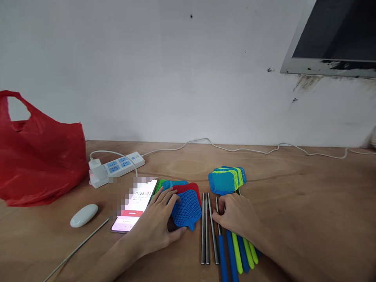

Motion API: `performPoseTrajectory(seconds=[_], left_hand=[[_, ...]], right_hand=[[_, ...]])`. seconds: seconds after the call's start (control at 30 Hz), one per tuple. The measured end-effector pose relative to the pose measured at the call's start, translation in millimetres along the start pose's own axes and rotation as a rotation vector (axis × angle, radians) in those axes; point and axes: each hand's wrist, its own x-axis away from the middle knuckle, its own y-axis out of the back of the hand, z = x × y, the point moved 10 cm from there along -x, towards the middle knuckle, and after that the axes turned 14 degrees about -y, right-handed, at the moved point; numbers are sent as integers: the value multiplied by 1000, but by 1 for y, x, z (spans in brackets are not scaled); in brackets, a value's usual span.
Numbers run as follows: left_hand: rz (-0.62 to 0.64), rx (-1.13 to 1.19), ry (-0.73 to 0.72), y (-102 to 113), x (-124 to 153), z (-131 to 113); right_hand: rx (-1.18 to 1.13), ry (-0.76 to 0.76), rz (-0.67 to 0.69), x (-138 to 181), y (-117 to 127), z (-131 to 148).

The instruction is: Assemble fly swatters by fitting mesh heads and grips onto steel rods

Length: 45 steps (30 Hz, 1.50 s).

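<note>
While bent over the worktop (pixel 293 188), laid the left hand (pixel 160 221) flat on the loose mesh heads (pixel 186 209), a blue one topmost over red, blue and green, just right of the phone (pixel 133 207). Spread those fingers (pixel 169 196) apart, gripping nothing, thumb tucked at the blue head's near edge. Set the right hand (pixel 236 217) over the coloured handles (pixel 237 254) of the assembled swatters, with their stacked heads (pixel 226 181) fanned just beyond the knuckles. Curled its fingers (pixel 220 216) down onto the thin steel shaft (pixel 217 203) of a blue-gripped handle; could not tell whether pinched on it or merely touching. Left three bare steel rods (pixel 205 231) lying side by side between the two hands. Judged the risks small but real: might roll the round rods apart or under the handles with a careless nudge of the right hand; might slide the fanned loose heads onto the lit phone under a pushing palm; might snag the cable (pixel 76 250) running toward the phone beside the left forearm and drag it along
</note>
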Motion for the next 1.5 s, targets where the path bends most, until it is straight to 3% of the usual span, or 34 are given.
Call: performPoseTrajectory(seconds=[0.23,0.4,0.57,0.7,0.77,0.9,1.07,1.5], left_hand=[[3,43,33,6,-3,-2],[-49,128,56,5,0,2],[-137,174,77,9,2,6],[-171,191,126,13,3,9],[-170,199,168,13,4,11],[-238,175,187,21,4,13],[-287,132,196,28,4,15],[-260,108,147,22,5,11]], right_hand=[[-147,-53,3,-3,1,-8],[-714,-8,283,-14,-9,-8],[-901,-32,444,-19,-17,-6],[-1237,-119,701,-12,-28,1],[-1324,-92,806,-5,-28,10],[-1243,87,994,14,-25,32],[-1028,263,1054,36,-22,48],[-982,274,1053,42,-24,50]])
